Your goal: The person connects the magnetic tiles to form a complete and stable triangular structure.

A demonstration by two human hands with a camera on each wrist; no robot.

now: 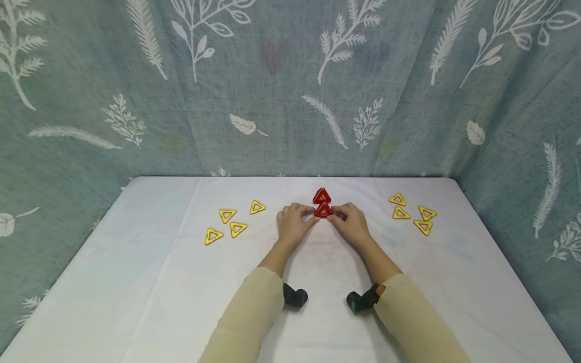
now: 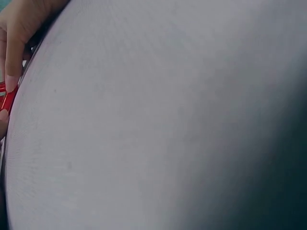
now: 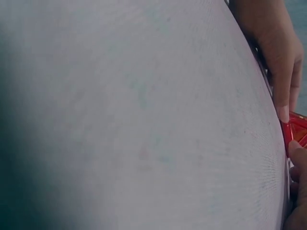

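Observation:
Two small red triangle-sided pyramids, apparently built of triangular tiles, are near the far edge of the table. My left hand (image 1: 295,222) pinches the left lower corner of the nearer red pyramid (image 1: 324,210) between thumb and fingers. At its right lower corner, my right hand (image 1: 350,222) grips it the same way. The farther red pyramid (image 1: 322,195) sits directly behind, overlapped by the nearer one in the head view. Only a red edge of the gripped piece (image 2: 8,100) shows in the left wrist view; more of its red side (image 3: 298,130) appears in the right wrist view.
Several yellow triangle tiles lie flat to the left, among them one nearest the hand (image 1: 257,206). Another yellow group, including a tile (image 1: 401,213), lies to the right. A white cloth (image 1: 181,302) covers the table; a leaf-patterned curtain (image 1: 281,126) hangs behind.

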